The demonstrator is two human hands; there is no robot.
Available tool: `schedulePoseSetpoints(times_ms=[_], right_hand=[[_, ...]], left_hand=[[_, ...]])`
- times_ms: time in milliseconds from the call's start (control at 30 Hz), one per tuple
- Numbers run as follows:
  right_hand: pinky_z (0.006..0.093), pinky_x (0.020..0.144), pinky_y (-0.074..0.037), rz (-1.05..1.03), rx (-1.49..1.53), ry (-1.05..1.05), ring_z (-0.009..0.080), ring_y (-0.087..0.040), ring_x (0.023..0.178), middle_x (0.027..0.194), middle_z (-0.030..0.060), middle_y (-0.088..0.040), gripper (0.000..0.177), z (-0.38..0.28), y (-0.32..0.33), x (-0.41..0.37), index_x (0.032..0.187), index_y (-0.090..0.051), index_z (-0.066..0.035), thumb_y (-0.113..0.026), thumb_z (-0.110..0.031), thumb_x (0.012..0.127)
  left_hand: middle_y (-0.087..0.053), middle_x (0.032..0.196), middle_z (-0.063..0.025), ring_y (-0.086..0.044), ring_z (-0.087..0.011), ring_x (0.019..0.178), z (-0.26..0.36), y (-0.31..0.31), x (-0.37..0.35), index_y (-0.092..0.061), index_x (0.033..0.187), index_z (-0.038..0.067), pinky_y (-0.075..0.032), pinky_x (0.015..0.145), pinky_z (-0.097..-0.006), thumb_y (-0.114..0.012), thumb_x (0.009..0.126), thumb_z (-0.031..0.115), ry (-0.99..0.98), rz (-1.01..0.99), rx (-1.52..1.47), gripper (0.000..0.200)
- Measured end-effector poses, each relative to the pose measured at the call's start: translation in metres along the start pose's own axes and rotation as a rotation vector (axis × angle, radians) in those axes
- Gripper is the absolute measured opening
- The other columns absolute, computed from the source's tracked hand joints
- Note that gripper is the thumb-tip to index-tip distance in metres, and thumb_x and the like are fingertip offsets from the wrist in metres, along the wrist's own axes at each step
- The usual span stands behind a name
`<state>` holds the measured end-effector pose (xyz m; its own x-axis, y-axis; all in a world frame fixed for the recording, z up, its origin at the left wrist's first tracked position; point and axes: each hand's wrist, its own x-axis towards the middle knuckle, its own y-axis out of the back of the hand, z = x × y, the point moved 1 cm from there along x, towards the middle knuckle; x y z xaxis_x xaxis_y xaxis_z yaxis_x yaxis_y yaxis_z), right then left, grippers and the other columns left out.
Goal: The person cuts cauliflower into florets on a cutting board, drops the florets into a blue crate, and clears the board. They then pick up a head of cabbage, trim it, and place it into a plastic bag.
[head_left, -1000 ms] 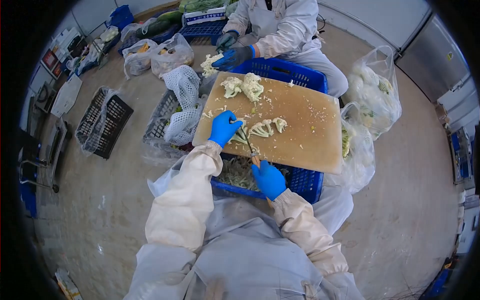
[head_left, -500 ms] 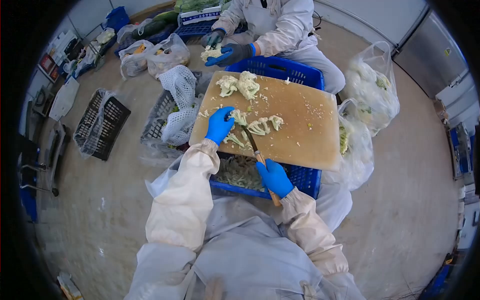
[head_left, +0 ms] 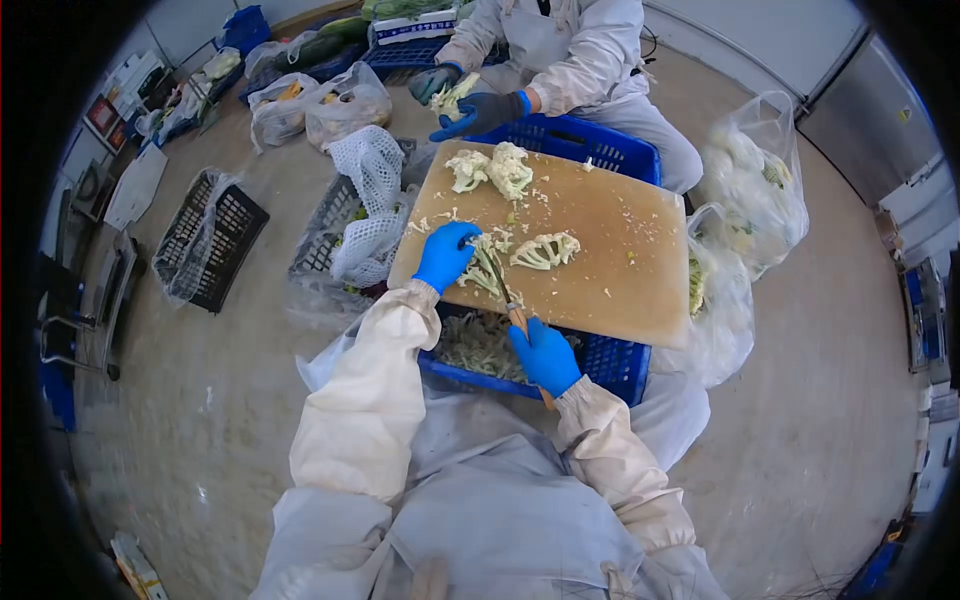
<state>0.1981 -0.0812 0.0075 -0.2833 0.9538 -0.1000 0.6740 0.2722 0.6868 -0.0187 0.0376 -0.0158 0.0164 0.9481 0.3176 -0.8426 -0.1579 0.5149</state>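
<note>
My right hand (head_left: 548,358), in a blue glove, is closed round the wooden handle of a knife (head_left: 516,316). The dark blade points up and left, among the cut cauliflower by my left hand. My left hand (head_left: 444,258), also gloved in blue, has its fingers closed on a cauliflower floret (head_left: 484,264) at the left part of the cutting board (head_left: 620,255). Just right of the blade lies a cluster of florets (head_left: 545,251). Larger cauliflower chunks (head_left: 510,171) sit toward the far edge of the board, with crumbs scattered about.
A blue crate (head_left: 610,372) holding cut pieces stands under the board. Opposite, a co-worker's gloved hands (head_left: 482,113) hold cauliflower. Left are a crate with white netting (head_left: 365,200) and a black crate (head_left: 210,240); right, plastic bags of vegetables (head_left: 752,190).
My left hand has lowered slightly with the floret, closer to the board. Loose florets right of the blade now sit together in one cluster. The co-worker's cauliflower has turned.
</note>
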Motion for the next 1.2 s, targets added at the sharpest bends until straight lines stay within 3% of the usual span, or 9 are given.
schedulePoseSetpoints(times_ms=[267, 333, 367, 467, 533, 567, 667, 767, 1200], right_hand=[[0.049, 0.057, -0.044, 0.056, 0.134, 0.076, 0.0436, -0.056, 0.063, 0.07, 0.0284, -0.056, 0.039, 0.001, -0.01, 0.034, 0.078, -0.05, 0.004, -0.048, -0.034, 0.088], [0.0463, 0.054, -0.045, -0.234, 0.514, -0.275, 0.0382, -0.057, 0.057, 0.066, 0.0252, -0.056, 0.041, -0.015, 0.004, 0.038, 0.077, -0.051, 0.005, -0.048, -0.034, 0.089], [0.0405, 0.047, -0.045, -0.199, 0.413, -0.223, 0.0269, -0.055, 0.048, 0.06, 0.0175, -0.055, 0.04, -0.009, 0.002, 0.037, 0.076, -0.051, 0.005, -0.048, -0.032, 0.09], [0.0361, 0.043, -0.043, -0.048, 0.207, 0.055, 0.0187, -0.052, 0.045, 0.058, 0.0118, -0.053, 0.039, 0.032, -0.01, 0.003, 0.076, -0.052, 0.003, -0.049, -0.033, 0.09], [0.0389, 0.044, -0.043, -0.281, 0.411, -0.267, 0.026, -0.055, 0.046, 0.06, 0.0166, -0.055, 0.037, 0.008, 0.029, -0.039, 0.078, -0.051, 0.002, -0.05, -0.033, 0.089], [0.0389, 0.044, -0.043, -0.279, 0.409, -0.272, 0.026, -0.055, 0.046, 0.06, 0.0166, -0.055, 0.037, 0.008, 0.041, -0.051, 0.078, -0.051, 0.002, -0.05, -0.033, 0.089], [0.0439, 0.047, -0.042, -0.192, 0.354, -0.247, 0.0359, -0.056, 0.052, 0.063, 0.0223, -0.056, 0.034, 0.016, 0.057, -0.065, 0.08, -0.051, 0.001, -0.051, -0.032, 0.088], [0.0478, 0.049, -0.042, 0.132, -0.128, 0.005, 0.04, -0.056, 0.058, 0.061, 0.0237, -0.055, 0.031, 0.037, 0.061, -0.046, 0.079, -0.049, -0.001, -0.053, -0.03, 0.087], [0.0481, 0.054, -0.044, 0.006, -0.158, 0.041, 0.0404, -0.057, 0.062, 0.066, 0.0247, -0.058, 0.036, 0.049, 0.064, -0.033, 0.089, -0.05, 0.003, -0.05, -0.033, 0.087]], left_hand=[[-0.059, 0.08, -0.0105, -0.056, -0.0248, 0.069, 0.005, -0.001, 0.001, -0.064, 0.094, 0.011, -0.047, 0.065, -0.0341, -0.059, 0.07, 0.003, -0.01, -0.013, 0.062, 0.026], [-0.058, 0.079, -0.0104, -0.056, -0.026, 0.07, 0.006, 0.0, -0.001, -0.064, 0.094, 0.012, -0.046, 0.066, -0.0349, -0.058, 0.07, 0.002, -0.021, -0.005, 0.058, 0.026], [-0.057, 0.079, -0.0109, -0.055, -0.0271, 0.072, 0.006, 0.0, -0.002, -0.065, 0.095, 0.012, -0.046, 0.067, -0.0358, -0.057, 0.07, 0.002, -0.037, -0.008, 0.088, 0.028], [-0.056, 0.081, -0.0113, -0.054, -0.0292, 0.077, 0.002, 0.001, 0.002, -0.065, 0.097, 0.014, -0.045, 0.07, -0.038, -0.055, 0.07, 0.001, -0.077, -0.066, 0.121, 0.032], [-0.055, 0.083, -0.0112, -0.053, -0.0302, 0.081, -0.003, 0.005, 0.005, -0.065, 0.098, 0.015, -0.044, 0.071, -0.0393, -0.054, 0.07, 0.0, -0.099, -0.123, 0.122, 0.034], [-0.055, 0.087, -0.0105, -0.052, -0.0304, 0.084, -0.005, 0.009, 0.006, -0.065, 0.101, 0.015, -0.044, 0.072, -0.0398, -0.054, 0.069, 0.0, -0.181, -0.089, 0.279, 0.037], [-0.055, 0.095, -0.0074, -0.049, -0.0301, 0.093, 0.037, 0.003, 0.005, -0.064, 0.103, 0.017, -0.041, 0.078, -0.0417, -0.057, 0.071, 0.007, -0.232, 0.01, 0.485, 0.034], [-0.058, 0.098, -0.0063, -0.05, -0.0275, 0.094, 0.06, -0.029, 0.006, -0.062, 0.102, 0.018, -0.04, 0.082, -0.0415, -0.06, 0.073, 0.019, -0.31, -0.02, 0.589, 0.028], [-0.059, 0.09, -0.0024, -0.051, -0.0247, 0.093, 0.042, -0.05, 0.011, -0.065, 0.097, 0.024, -0.038, 0.082, -0.0406, -0.059, 0.071, 0.009, -0.32, -0.241, 0.513, 0.031]])
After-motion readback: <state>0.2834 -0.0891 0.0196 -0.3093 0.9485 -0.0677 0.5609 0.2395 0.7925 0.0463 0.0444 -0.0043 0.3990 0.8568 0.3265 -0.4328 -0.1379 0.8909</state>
